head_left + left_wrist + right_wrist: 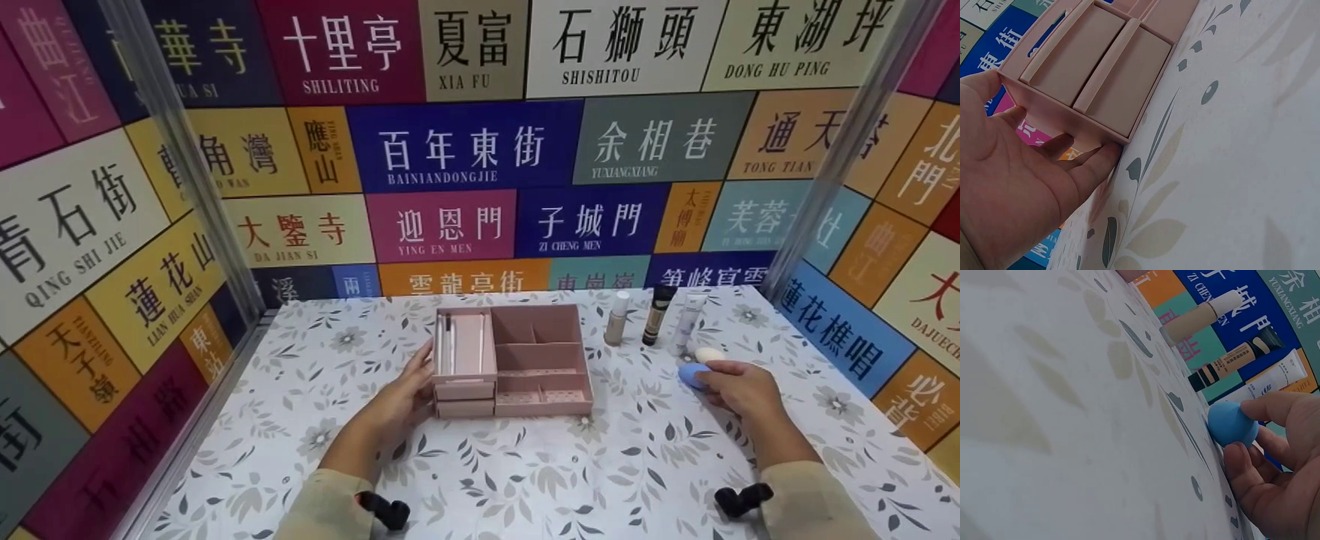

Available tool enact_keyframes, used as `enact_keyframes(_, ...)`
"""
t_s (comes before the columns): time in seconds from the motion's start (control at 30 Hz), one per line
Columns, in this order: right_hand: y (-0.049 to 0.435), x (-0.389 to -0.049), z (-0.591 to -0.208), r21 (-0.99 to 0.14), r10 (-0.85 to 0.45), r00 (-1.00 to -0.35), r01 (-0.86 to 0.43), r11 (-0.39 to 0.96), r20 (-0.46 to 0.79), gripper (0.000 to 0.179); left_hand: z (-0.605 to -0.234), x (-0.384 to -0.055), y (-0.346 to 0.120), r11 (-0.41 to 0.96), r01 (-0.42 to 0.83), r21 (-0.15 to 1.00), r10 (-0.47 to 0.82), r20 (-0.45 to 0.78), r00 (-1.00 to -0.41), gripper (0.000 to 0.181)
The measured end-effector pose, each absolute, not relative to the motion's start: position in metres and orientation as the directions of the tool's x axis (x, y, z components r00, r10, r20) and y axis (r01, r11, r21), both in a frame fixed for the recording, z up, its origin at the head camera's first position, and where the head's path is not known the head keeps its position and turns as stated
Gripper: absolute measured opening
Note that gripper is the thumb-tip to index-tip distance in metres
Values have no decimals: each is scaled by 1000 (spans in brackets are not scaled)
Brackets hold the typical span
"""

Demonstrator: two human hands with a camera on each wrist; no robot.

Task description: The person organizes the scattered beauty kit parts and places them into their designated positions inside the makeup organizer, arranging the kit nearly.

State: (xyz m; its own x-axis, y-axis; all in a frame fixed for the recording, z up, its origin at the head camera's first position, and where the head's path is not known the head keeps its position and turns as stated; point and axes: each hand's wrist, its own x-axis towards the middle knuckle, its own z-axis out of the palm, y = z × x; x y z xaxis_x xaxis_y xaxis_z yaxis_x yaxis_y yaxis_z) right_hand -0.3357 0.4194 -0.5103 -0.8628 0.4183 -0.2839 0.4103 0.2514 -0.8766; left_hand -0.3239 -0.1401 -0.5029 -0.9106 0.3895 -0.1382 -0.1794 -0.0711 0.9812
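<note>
A pink cosmetics organizer (540, 411) stands on the table, with open compartments on its right and two small drawers (1123, 73) at its lower left front. Slim sticks (449, 345) lie in its upper left compartment. My left hand (405, 386) touches the organizer's left side, thumb near the upper edge and fingers (1098, 166) along the side wall. Over at the right, my right hand (746, 390) pinches a blue makeup sponge (1231, 424) between thumb and fingers, at the tabletop. Just behind it lies a cream-coloured sponge (709, 355), partly hidden by the hand.
Behind the sponges stand a white-capped foundation bottle (616, 321), a black and gold tube (656, 319) and a white tube (688, 322) in a row. A leaf-patterned cloth (525, 480) covers the table. Panels with coloured signs (465, 142) enclose the back and sides.
</note>
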Motion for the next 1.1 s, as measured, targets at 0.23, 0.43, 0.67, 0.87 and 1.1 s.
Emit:
enact_keyframes(0.23, 408, -337, -504, -891, 368, -885, 387, 238, -286, 69, -503, -326, -140, -70, -194, 979, 380, -153, -912, 63)
enact_keyframes(0.43, 394, -334, -497, -912, 265, -926, 334, 237, -270, 73, -501, -326, -140, -69, -211, 975, 371, -172, -912, 61)
enact_keyframes(0.67, 372, -332, -485, -943, 156, -969, 227, 244, -193, 73, -500, -324, -140, -59, -212, 976, 371, -175, -912, 61)
enact_keyframes(0.87, 339, -327, -475, -966, 72, -990, 131, 224, -118, 67, -501, -325, -140, -70, -203, 977, 385, -161, -909, 61)
enact_keyframes(1.1, 297, -317, -469, -970, -25, -999, 29, 243, -36, 55, -500, -325, -141, -42, -218, 975, 375, -186, -908, 60)
